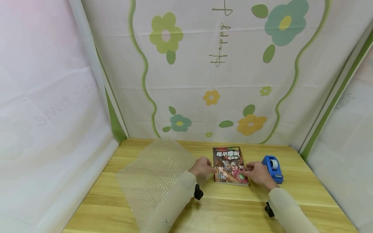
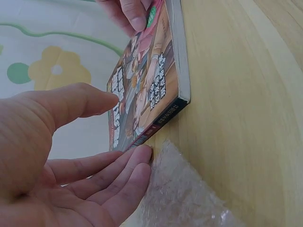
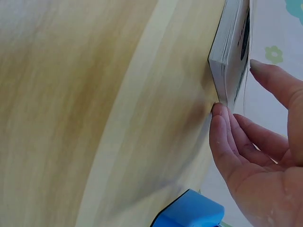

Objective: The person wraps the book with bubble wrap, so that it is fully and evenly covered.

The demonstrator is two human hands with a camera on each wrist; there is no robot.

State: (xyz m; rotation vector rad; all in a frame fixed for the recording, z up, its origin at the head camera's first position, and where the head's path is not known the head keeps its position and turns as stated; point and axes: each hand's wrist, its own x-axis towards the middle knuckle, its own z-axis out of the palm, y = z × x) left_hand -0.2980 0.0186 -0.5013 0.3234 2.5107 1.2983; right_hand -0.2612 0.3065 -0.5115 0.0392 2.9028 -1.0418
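Note:
An illustrated paperback book (image 1: 230,161) lies cover up on the table, its spine toward my left hand. My left hand (image 1: 202,169) is at the spine; in the left wrist view its fingertips (image 2: 142,156) touch the spine while the thumb stretches over the cover, contact unclear. On the opposite side, my right hand (image 1: 259,174) holds the page edge, thumb at the cover and fingertips (image 3: 220,111) low against the pages. A sheet of bubble wrap (image 1: 160,174) is spread on the left, partly beneath my left forearm.
A blue tape dispenser (image 1: 273,169) with a roll of tape stands just right of my right hand. The wooden table (image 1: 233,210) is bordered by flower-printed fabric walls (image 1: 198,74) at the back and both sides.

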